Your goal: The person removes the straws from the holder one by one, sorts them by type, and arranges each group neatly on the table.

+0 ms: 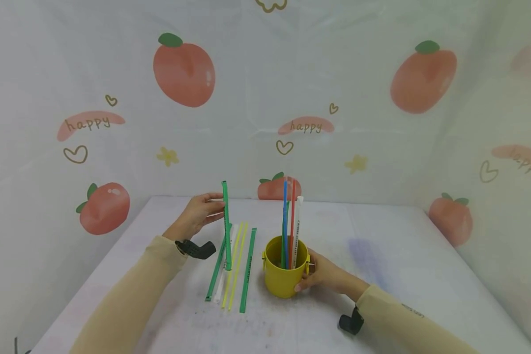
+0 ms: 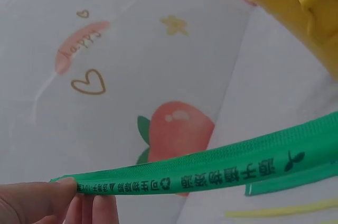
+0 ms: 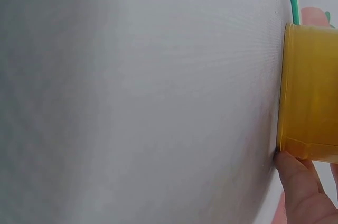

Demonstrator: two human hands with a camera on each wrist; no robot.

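My left hand (image 1: 202, 211) pinches a straw in a green paper wrapper (image 1: 227, 231) near its upper part and holds it upright above the table. Dark printed characters run along this wrapper (image 2: 227, 174) in the left wrist view. With its thumb at the lower front and its other fingers toward the back, my right hand (image 1: 320, 274) holds the side of a small yellow bucket (image 1: 280, 282). Inside the bucket stand a blue straw (image 1: 285, 216), a red straw (image 1: 292, 221), a green one partly hidden behind the blue, and a white wrapped straw (image 1: 298, 226).
On the table (image 1: 181, 305), left of the bucket, lie two green wrapped straws (image 1: 248, 273), a white one (image 1: 220, 285) and two thin yellow ones (image 1: 235, 275), roughly side by side. A fruit-patterned sheet (image 1: 248, 98) hangs behind the table.
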